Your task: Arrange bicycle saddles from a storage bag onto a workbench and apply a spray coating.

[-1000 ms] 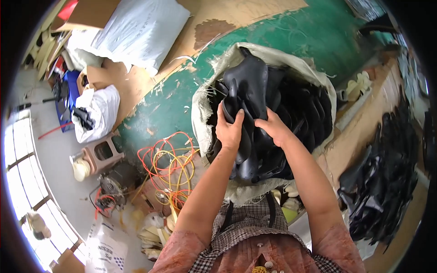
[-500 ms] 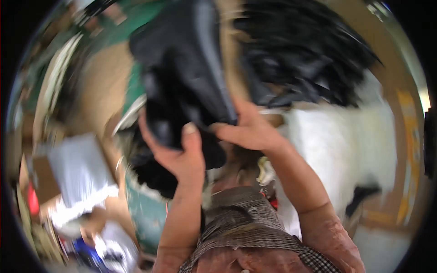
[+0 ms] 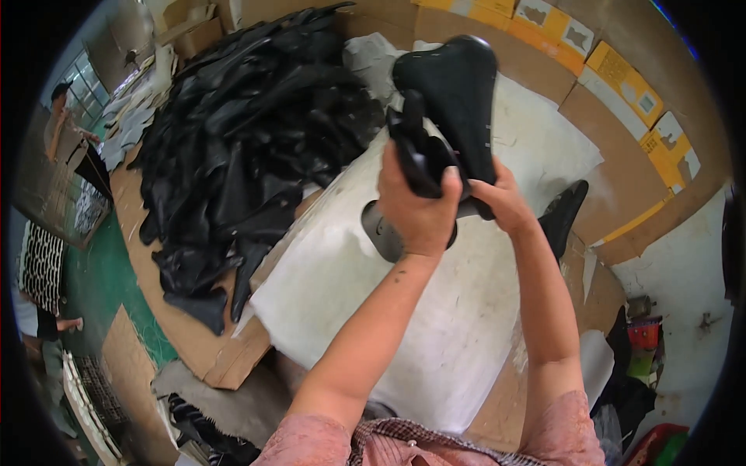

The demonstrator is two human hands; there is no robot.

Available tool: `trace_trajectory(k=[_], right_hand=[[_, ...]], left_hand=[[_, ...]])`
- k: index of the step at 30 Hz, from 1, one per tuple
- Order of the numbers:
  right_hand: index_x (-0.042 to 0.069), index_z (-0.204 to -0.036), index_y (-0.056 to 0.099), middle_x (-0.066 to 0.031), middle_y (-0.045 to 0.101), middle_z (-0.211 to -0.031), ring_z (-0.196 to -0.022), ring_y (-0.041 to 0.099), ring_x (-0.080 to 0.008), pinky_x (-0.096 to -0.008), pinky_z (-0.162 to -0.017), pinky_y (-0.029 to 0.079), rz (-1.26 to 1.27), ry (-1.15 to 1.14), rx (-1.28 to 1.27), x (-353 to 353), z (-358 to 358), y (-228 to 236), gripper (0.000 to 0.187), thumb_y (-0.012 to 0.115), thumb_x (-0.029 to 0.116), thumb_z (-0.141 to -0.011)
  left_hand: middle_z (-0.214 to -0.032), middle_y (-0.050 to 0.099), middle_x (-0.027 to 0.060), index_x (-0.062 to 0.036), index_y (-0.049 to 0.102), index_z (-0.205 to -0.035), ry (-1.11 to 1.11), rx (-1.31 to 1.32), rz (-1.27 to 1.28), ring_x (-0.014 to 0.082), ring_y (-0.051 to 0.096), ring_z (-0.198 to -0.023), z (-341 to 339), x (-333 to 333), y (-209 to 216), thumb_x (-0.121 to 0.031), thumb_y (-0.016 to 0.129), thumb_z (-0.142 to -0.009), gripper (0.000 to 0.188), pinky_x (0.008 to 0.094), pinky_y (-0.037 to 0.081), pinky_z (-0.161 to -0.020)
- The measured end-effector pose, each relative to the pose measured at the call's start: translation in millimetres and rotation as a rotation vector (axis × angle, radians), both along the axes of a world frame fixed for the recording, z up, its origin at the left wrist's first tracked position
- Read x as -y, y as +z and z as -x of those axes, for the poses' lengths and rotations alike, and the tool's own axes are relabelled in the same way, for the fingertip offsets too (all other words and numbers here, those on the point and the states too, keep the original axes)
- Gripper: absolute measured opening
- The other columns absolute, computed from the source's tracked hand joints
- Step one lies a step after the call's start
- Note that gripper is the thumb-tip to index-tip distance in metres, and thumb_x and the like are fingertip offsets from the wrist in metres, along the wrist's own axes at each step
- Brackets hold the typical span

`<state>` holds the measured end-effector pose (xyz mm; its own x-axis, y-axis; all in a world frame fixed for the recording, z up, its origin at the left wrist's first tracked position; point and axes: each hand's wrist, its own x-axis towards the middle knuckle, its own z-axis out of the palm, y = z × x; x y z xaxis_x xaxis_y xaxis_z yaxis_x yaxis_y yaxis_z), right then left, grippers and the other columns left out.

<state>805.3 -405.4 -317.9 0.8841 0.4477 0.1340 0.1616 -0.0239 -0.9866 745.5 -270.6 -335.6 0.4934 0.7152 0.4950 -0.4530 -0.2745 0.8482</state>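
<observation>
Over a white sheet (image 3: pixel 350 303) I hold black bicycle saddles up in both hands. One saddle (image 3: pixel 458 85) has its broad end at the top and its narrow end down at my right hand (image 3: pixel 505 198). My left hand (image 3: pixel 420 213) is wrapped round a second curved, glossy black saddle piece (image 3: pixel 416 140) that overlaps the first; its exact shape is partly hidden. Below and behind my left wrist, a dark rounded saddle piece (image 3: pixel 378 231) lies on the sheet. Right of my right forearm is another black saddle (image 3: pixel 563 216), partly covered by the arm.
A large heap of black saddle covers (image 3: pixel 249 116) lies left on cardboard (image 3: pixel 167 299). Cardboard walls with yellow tape (image 3: pixel 622 74) curve round the far right. Another person (image 3: pixel 66 128) stands at the far left beyond the green floor (image 3: pixel 101 272). Coloured bags (image 3: pixel 645 342) are at the right.
My view has swung round, bringing the heap to the left. Both hands, with the black saddle pieces, are now above the white sheet instead of over the dark pieces and green floor.
</observation>
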Motion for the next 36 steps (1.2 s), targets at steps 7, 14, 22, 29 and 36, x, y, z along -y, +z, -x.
trace_trajectory(k=[7, 14, 22, 29, 36], right_hand=[[0.001, -0.123, 0.050, -0.0051, 0.058, -0.105, -0.093, 0.054, -0.0133, -0.0264, -0.082, 0.043, -0.079, -0.378, -0.238, 144, -136, -118, 0.047, 0.063, 0.013, -0.079], [-0.001, -0.116, 0.057, -0.0038, 0.061, -0.094, -0.086, 0.058, -0.0124, -0.0241, -0.077, 0.045, 0.164, -0.768, 0.000, 210, -134, -151, 0.040, 0.066, 0.021, -0.083], [-0.002, -0.093, 0.064, -0.0019, 0.056, -0.060, -0.054, 0.056, -0.0085, -0.0199, -0.047, 0.043, 0.880, -0.195, -0.236, 286, -71, 55, 0.021, 0.066, 0.011, -0.076], [0.001, -0.105, 0.062, -0.0046, 0.062, -0.088, -0.083, 0.057, -0.0100, -0.0245, -0.075, 0.045, 0.506, -0.577, -0.133, 297, -168, -64, 0.042, 0.071, 0.030, -0.075], [-0.006, -0.113, 0.054, -0.0165, 0.059, -0.104, -0.096, 0.057, -0.0235, -0.0325, -0.083, 0.045, 0.569, -0.751, -0.242, 255, -150, -131, 0.057, 0.069, 0.038, -0.079]], left_hand=[[-0.140, 0.028, 0.0189, -0.0093, 0.021, -0.139, -0.257, -0.777, -0.375, 0.0391, 0.032, -0.123, -122, 90, -73, -0.036, 0.076, -0.063, 0.097, 0.0539, 0.033, -0.094], [-0.141, 0.029, 0.0178, -0.0106, 0.027, -0.139, -0.476, -1.084, -0.536, 0.0358, 0.026, -0.130, -133, 93, -119, -0.040, 0.077, -0.061, 0.097, 0.0558, 0.028, -0.100], [-0.120, 0.055, 0.0118, -0.0118, 0.040, -0.131, -0.773, -1.102, -0.930, 0.0277, 0.048, -0.115, -98, 18, -134, -0.047, 0.076, -0.059, 0.088, 0.0468, 0.032, -0.095], [-0.081, 0.066, 0.0116, -0.0033, 0.066, -0.095, -0.759, -1.140, -0.779, 0.0270, 0.065, -0.080, -124, 15, -122, -0.056, 0.072, -0.056, 0.066, 0.0354, 0.049, -0.075], [-0.134, 0.041, 0.0244, 0.0002, 0.050, -0.127, -0.917, -1.205, -0.748, 0.0319, 0.046, -0.120, -161, 33, -128, -0.066, 0.071, -0.053, 0.102, 0.0325, 0.038, -0.099]])
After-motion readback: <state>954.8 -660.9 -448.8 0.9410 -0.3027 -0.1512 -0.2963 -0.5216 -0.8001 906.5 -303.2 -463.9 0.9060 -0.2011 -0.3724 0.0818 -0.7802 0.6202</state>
